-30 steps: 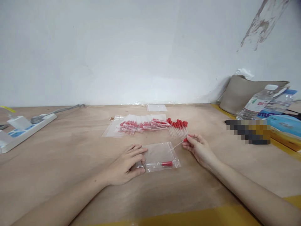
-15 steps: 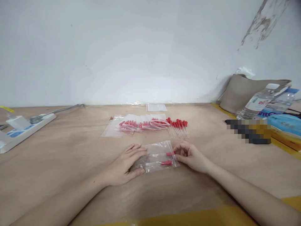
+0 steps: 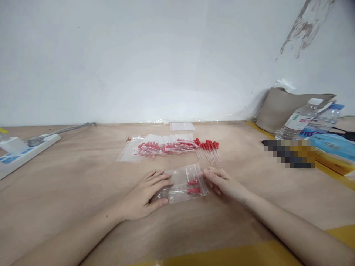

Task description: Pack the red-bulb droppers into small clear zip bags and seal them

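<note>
A clear zip bag lies flat on the table in front of me. Two droppers with red rubber bulbs are inside it, bulbs toward the right-hand opening; their clear stems hardly show. My left hand is open, its fingers spread flat and the fingertips resting on the bag's left end. At the right edge, by the zip, my right hand has its fingers curled together in a pinch on the bag's upper corner. Loose red-bulb droppers lie beyond the bag, beside a row of filled zip bags.
Flat bags lie left of the filled row, and another bag rests near the wall. A power strip sits at left. On the right are bottles, a blue pack and a grey-brown bag.
The second dropper has slid left, fully into the bag. My right hand has let go of its bulb and shifted to the bag's edge. My left hand stays put.
</note>
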The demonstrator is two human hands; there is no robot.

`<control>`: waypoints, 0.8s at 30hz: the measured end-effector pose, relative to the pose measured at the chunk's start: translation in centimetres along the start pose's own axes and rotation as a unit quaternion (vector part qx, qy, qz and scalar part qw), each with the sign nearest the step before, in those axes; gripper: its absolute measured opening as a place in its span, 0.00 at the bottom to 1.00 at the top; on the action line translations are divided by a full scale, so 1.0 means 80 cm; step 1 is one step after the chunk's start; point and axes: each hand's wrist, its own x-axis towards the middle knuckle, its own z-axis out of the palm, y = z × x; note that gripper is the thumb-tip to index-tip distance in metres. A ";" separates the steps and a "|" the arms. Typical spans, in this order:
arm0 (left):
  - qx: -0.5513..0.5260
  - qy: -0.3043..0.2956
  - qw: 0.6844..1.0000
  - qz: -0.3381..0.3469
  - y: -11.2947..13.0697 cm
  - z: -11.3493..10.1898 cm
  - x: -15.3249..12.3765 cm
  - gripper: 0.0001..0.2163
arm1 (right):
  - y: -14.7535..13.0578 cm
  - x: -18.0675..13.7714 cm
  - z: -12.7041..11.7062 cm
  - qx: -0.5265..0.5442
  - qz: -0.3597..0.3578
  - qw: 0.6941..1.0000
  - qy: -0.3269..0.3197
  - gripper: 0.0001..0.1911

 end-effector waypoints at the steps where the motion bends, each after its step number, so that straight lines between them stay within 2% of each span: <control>1: 0.001 -0.001 1.000 -0.002 0.000 0.000 0.000 0.20 | 0.000 -0.001 0.004 0.033 0.013 0.999 -0.003 0.16; 4: 0.003 -0.003 1.000 -0.008 0.001 0.000 -0.001 0.20 | 0.006 -0.002 0.014 0.141 0.039 0.989 -0.034 0.14; 6: 0.002 -0.002 1.000 -0.008 0.001 0.000 -0.001 0.20 | 0.011 0.000 0.017 0.174 0.062 0.983 -0.018 0.13; 9: -0.001 0.000 1.000 -0.008 0.000 0.001 -0.001 0.21 | 0.013 0.002 0.015 0.158 0.076 0.984 0.033 0.13; 14: -0.012 0.003 1.000 -0.005 0.000 0.001 -0.001 0.19 | 0.013 0.003 0.011 0.137 0.067 0.987 0.044 0.14; 16: -0.020 0.007 1.000 0.000 0.001 0.000 -0.001 0.16 | 0.016 0.008 0.005 0.123 0.045 0.987 0.089 0.16; 18: -0.026 0.008 1.000 0.005 0.002 -0.002 0.000 0.14 | 0.020 0.021 -0.008 0.078 0.013 0.986 0.144 0.15; 20: -0.029 0.005 1.000 0.006 0.002 -0.003 0.000 0.12 | 0.022 0.042 -0.028 -0.017 -0.020 0.981 0.192 0.11; 22: -0.030 0.003 1.000 0.004 0.002 -0.003 0.000 0.11 | 0.019 0.073 -0.050 -0.160 -0.045 0.957 0.236 0.08; 24: -0.027 0.002 1.000 0.004 0.001 -0.002 -0.001 0.12 | 0.012 0.107 -0.068 -0.290 -0.030 0.925 0.243 0.08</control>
